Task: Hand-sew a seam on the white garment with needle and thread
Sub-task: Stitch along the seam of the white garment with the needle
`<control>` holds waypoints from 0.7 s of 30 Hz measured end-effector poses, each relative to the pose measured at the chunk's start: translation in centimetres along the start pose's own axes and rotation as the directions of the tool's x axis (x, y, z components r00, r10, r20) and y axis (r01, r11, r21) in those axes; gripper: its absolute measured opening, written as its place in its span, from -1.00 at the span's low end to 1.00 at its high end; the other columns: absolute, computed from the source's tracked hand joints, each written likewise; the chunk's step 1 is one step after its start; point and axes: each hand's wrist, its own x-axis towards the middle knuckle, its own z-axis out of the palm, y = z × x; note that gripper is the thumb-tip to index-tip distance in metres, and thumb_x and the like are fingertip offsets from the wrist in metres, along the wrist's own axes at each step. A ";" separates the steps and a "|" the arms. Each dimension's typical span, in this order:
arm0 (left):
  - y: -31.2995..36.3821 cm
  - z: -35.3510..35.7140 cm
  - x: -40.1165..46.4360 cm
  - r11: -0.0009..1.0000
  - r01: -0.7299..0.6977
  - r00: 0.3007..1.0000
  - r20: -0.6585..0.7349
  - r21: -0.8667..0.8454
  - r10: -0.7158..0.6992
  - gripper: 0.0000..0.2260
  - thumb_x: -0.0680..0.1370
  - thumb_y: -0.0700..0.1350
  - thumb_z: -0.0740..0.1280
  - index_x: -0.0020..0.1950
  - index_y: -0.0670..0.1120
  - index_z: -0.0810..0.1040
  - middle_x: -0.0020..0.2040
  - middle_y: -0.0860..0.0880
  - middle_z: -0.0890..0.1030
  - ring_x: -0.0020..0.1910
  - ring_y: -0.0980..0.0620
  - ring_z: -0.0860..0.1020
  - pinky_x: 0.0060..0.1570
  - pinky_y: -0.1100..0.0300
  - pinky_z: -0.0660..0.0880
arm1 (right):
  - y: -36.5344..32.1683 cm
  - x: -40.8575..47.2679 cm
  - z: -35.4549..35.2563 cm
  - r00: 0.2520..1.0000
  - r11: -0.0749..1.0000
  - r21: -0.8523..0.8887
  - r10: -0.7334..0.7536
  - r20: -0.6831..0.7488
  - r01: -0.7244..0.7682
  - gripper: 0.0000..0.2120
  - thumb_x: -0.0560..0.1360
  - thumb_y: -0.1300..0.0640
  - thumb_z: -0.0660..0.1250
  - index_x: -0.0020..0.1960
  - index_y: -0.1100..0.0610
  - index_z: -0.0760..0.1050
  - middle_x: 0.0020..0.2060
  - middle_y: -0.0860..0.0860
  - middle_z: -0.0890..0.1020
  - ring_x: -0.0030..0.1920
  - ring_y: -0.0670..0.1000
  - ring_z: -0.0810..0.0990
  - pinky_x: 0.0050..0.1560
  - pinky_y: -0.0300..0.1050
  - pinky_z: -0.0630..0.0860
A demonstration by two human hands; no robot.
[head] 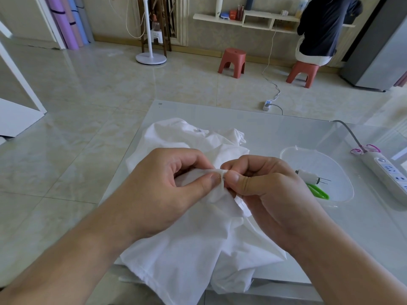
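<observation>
The white garment [189, 249] lies crumpled on the glass table [286, 128] and hangs over its near edge. My left hand [167, 190] pinches a raised fold of the cloth between thumb and fingers. My right hand [264, 186] pinches the same fold from the right, fingertips meeting the left ones. A thin needle glint [222, 178] shows between the two thumbs; which hand holds it I cannot tell. No thread is visible. A white thread spool [308, 176] with needles stuck in it lies in a clear plastic lid [343, 172].
Green-handled scissors [318, 191] lie in the same lid, right of my right hand. A white power strip [389, 172] with a cable sits at the table's right edge. Two red stools [232, 61] stand on the tiled floor; a person [323, 25] sits on one.
</observation>
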 end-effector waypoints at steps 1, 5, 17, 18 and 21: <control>0.0 0.0 0.1 1.000 0.003 1.000 -0.001 -0.010 -0.003 -0.90 0.55 0.04 0.47 -0.13 0.08 0.74 -0.20 0.03 0.74 -0.18 0.06 0.71 -0.16 0.22 0.60 | 0.1 0.0 0.0 1.000 1.000 -0.001 0.003 -0.001 -0.003 -0.91 0.37 0.36 0.44 -0.30 0.28 0.59 -0.24 0.19 0.59 -0.21 0.10 0.57 -0.16 -0.19 0.54; 0.0 0.1 0.1 0.998 0.009 1.000 -0.012 -0.056 -0.010 -0.89 0.51 0.06 0.48 -0.14 0.07 0.74 -0.22 0.03 0.74 -0.19 0.07 0.71 -0.18 0.25 0.57 | 0.0 -0.1 0.1 1.000 1.000 -0.027 0.006 -0.004 -0.006 -0.86 0.34 0.34 0.52 -0.34 0.24 0.60 -0.28 0.16 0.58 -0.23 0.08 0.56 -0.18 -0.23 0.53; 0.1 -0.1 0.5 0.970 0.096 0.994 -0.026 -0.225 -0.104 -0.85 0.47 0.01 0.49 -0.07 -0.02 0.77 -0.13 -0.05 0.78 -0.11 0.03 0.73 -0.07 0.23 0.61 | -0.9 -0.2 -1.3 0.997 0.940 -0.335 -0.071 0.007 0.069 -0.91 0.51 0.31 0.50 -0.09 0.17 0.75 -0.25 0.07 0.67 -0.24 0.05 0.46 -0.16 -0.23 0.46; 0.0 -0.1 0.5 0.968 0.098 0.993 -0.035 -0.233 -0.109 -0.85 0.47 0.01 0.49 -0.06 -0.03 0.77 -0.12 -0.06 0.78 -0.10 0.01 0.74 -0.05 0.19 0.62 | -0.9 -0.2 -1.4 0.996 0.929 -0.362 -0.084 -0.004 0.077 -0.86 0.53 0.36 0.47 -0.07 0.16 0.76 -0.26 0.03 0.68 -0.25 0.05 0.47 -0.15 -0.24 0.47; 0.0 -0.3 0.5 0.959 0.115 0.989 -0.059 -0.258 -0.134 -0.85 0.46 0.00 0.50 -0.07 -0.04 0.77 -0.11 -0.09 0.77 -0.09 -0.02 0.73 0.00 0.11 0.62 | -1.0 -0.2 -1.8 0.993 0.910 -0.403 -0.116 -0.030 0.095 -0.82 0.53 0.36 0.44 -0.08 0.13 0.75 -0.29 0.08 0.64 -0.27 0.06 0.50 -0.12 -0.21 0.50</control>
